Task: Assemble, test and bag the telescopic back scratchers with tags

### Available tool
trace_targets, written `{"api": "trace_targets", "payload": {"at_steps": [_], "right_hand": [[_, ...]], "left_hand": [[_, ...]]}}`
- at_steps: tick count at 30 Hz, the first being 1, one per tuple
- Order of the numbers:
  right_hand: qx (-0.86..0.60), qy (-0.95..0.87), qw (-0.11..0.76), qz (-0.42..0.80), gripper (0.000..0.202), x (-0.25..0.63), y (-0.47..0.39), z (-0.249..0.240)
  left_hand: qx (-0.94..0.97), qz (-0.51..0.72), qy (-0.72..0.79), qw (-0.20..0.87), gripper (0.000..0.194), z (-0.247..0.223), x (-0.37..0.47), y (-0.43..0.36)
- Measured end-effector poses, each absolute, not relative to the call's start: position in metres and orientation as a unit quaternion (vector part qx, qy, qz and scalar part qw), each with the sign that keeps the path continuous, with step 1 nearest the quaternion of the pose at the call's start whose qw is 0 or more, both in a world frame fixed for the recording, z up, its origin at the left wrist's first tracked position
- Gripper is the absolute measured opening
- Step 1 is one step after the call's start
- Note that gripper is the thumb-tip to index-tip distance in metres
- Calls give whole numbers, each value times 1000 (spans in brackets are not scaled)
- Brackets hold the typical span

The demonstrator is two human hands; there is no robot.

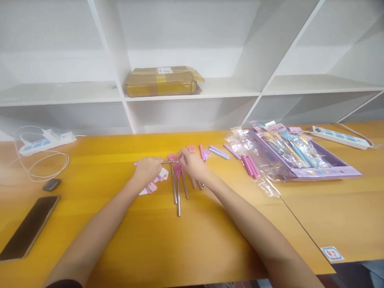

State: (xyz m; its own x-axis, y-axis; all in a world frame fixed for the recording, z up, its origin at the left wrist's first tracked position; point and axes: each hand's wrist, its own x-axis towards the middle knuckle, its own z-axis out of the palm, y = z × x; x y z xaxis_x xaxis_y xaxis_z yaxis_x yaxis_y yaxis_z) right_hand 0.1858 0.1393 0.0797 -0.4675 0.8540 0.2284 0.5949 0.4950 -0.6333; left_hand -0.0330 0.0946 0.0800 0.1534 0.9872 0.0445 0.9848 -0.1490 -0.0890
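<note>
My left hand (149, 171) is closed around one end of a back scratcher (167, 162), with a bit of its purple handle poking out past the fist. My right hand (193, 164) pinches the other end, and the thin metal rod stretches level between the two. Beneath and around my hands lie several more back scratchers (178, 190), with pink hand-shaped heads and bare metal rods pointing toward me. Small printed cards (150, 188) lie under my left wrist. Right of my hands are loose handle sleeves in pink (250, 167), blue and purple (219, 152).
A purple display box (324, 172) of bagged items stands at right, clear plastic wrap (243, 140) beside it. Power strips (341, 137) lie at both sides. A phone (27, 229) and small dark case (52, 184) lie left. A taped carton (161, 81) sits on the shelf.
</note>
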Motion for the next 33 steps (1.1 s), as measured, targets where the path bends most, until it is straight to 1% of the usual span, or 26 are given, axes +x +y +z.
{"api": "trace_targets", "payload": {"at_steps": [5, 10, 18, 24, 26, 30, 33], "right_hand": [[-455, -819, 274, 217, 21, 214, 156, 91], [-417, -846, 276, 186, 21, 247, 172, 102], [-409, -845, 288, 190, 21, 253, 170, 108], [-438, -802, 386, 129, 21, 305, 205, 106], [-436, -801, 391, 124, 22, 327, 214, 106], [-508, -753, 390, 149, 13, 360, 220, 108], [-567, -703, 397, 161, 15, 374, 218, 112]], "left_hand": [[-735, 8, -672, 90, 33, 90, -58, 102], [-724, -2, -680, 117, 30, 101, -82, 109], [-710, -12, -691, 133, 29, 107, -94, 111], [-671, -20, -726, 149, 29, 118, -149, 113], [-667, -22, -730, 152, 29, 118, -164, 113], [-664, -27, -731, 154, 29, 113, -180, 112], [-663, -29, -733, 153, 29, 109, -187, 110]]}}
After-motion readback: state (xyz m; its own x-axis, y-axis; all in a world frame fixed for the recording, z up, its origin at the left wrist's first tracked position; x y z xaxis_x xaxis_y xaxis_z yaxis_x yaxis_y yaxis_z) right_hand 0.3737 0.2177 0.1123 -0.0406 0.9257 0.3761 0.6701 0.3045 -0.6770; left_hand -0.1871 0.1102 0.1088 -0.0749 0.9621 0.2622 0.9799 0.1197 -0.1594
